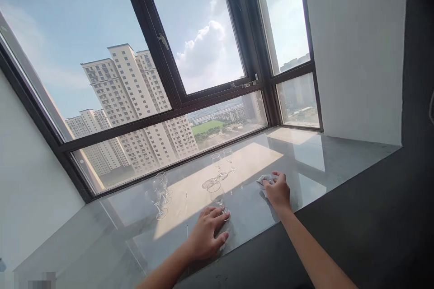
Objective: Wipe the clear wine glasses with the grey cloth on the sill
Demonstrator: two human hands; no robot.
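My left hand (pixel 207 234) is low over the sill, fingers stretched forward and thumb apart. Its fingertips reach the foot of a clear stemmed glass (pixel 216 193) that stands upright. Whether they press on the foot or only lie beside it, I cannot tell. To the right, my right hand (pixel 278 192) pinches a crumpled white cloth (pixel 266 179) against the sill surface. Two stemmed glasses (pixel 160 196) stand close together on the left. Farther back, near the window, are two more upright glasses (pixel 228 159).
The glossy grey window sill (pixel 244 216) ends in a front edge just before my forearms. Dark window frames (pixel 217 104) border it behind, with a latch handle (pixel 163 41). White walls close both ends. Sunlight and reflections lie across the sill.
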